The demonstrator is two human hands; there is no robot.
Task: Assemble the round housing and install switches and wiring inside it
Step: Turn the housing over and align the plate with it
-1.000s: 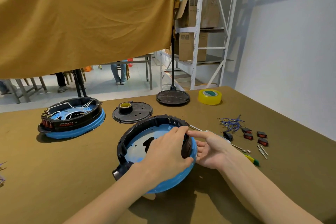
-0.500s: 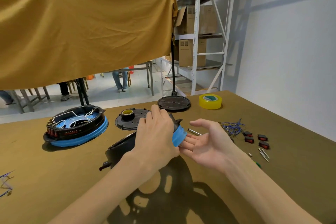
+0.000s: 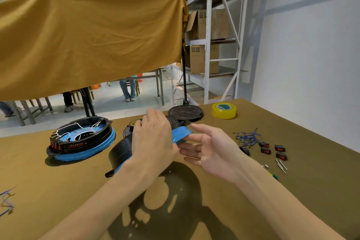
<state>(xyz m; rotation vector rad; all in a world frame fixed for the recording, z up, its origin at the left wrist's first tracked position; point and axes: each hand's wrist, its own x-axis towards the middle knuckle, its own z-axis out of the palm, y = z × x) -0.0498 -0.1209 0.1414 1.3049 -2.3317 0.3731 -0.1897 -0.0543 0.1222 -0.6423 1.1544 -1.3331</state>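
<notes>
My left hand point(image 3: 153, 138) grips a black and blue round housing point(image 3: 122, 151) and holds it tilted up off the table, its inside hidden from me. Its blue rim point(image 3: 180, 134) points toward my right hand point(image 3: 210, 152), which is open, palm up, with the fingertips at the rim's underside. Several red and black switches point(image 3: 272, 149) and a bundle of blue wires point(image 3: 248, 137) lie on the table to the right.
A second housing point(image 3: 81, 142) with switches and white wires sits at the left. A black lid with a tape roll point(image 3: 134, 123), a round stand base point(image 3: 186, 113), yellow tape point(image 3: 224, 110), metal pins point(image 3: 280, 165) and loose wires point(image 3: 6, 200) lie around.
The housing lay flat on the table with both hands at its right rim; my left hand has lifted and tipped it up, and my right hand has opened beneath the rim.
</notes>
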